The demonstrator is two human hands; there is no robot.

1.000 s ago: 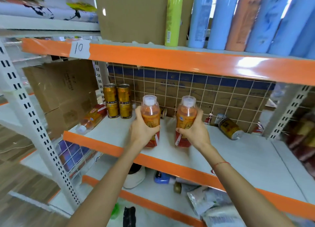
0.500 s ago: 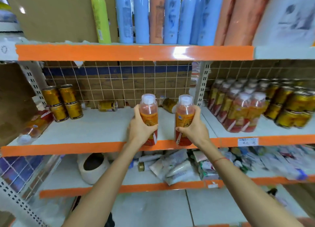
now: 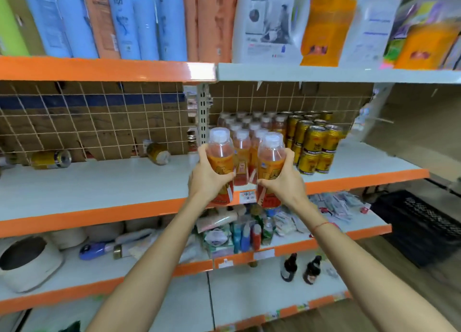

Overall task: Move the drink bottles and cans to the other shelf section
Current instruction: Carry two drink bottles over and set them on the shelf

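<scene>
I have one orange drink bottle [image 3: 220,165] clamped in my left hand [image 3: 207,179] and a second bottle [image 3: 270,172] clamped in my right hand [image 3: 284,182], both upright and held off the shelf, just in front of its orange edge. A second ago they hung over the left section; now the view has swung right and the standing rows of bottles [image 3: 249,132] and gold cans [image 3: 316,144] sit just beyond my hands, so I judge only the set-down remains. Two cans [image 3: 51,159] lie tipped, left of my hands, awaiting transfer. The labels are too blurred to read, as is the price tag [image 3: 247,196] between my wrists.
</scene>
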